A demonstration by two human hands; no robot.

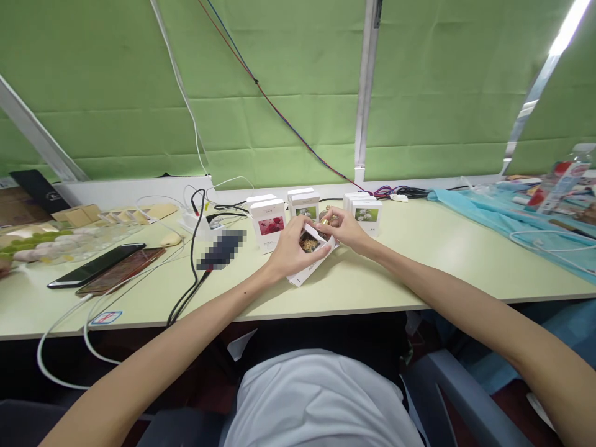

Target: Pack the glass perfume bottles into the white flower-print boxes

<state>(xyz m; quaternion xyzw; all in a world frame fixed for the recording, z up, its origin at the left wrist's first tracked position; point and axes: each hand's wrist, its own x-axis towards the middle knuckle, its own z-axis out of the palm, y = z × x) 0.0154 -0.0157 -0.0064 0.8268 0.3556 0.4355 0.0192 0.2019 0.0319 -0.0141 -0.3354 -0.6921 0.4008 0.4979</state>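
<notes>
A white card or slim box (305, 274) with a picture of yellowish flowers lies tilted in my left hand (294, 247), its fingers and thumb closed round the edges. My right hand (343, 228) is at the upper right end of that white piece, fingers pinched together. At those fingertips shows a small gold-coloured thing (325, 221), too small to name. Just behind stand white picture packs: one with red flowers (269, 225) on the left, one with white flowers (305, 202) in the middle, partly hidden by my hands, and another (365, 214) on the right.
Black cables and a white power strip (198, 226) lie left of the packs. Farther left are two phones (97, 267) and clear trays of small pieces (69, 242). Blue plastic sheeting (503, 223) and a bottle (565, 180) occupy the right. The table's front edge (326, 313) runs below my wrists.
</notes>
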